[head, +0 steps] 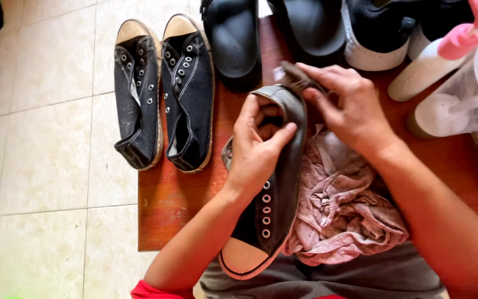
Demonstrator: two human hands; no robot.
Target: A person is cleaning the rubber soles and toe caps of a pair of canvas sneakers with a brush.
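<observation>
My left hand [258, 144] grips a black canvas shoe [275, 205] by its heel opening, thumb inside the shoe, toe cap pointing toward me. My right hand [349, 108] holds a small dark brush [297, 77] pressed against the shoe's heel. A crumpled pinkish cloth [344, 210] lies under the shoe on my lap and the table's near edge.
A pair of black canvas shoes [161, 91] without laces lies at the left edge of the reddish wooden table [167, 205]. Black slippers [233, 39], a black and white sneaker [377, 33], a pink-topped spray bottle [438, 58] and a clear plastic container [471, 94] stand at the back. Tiled floor [45, 155] lies to the left.
</observation>
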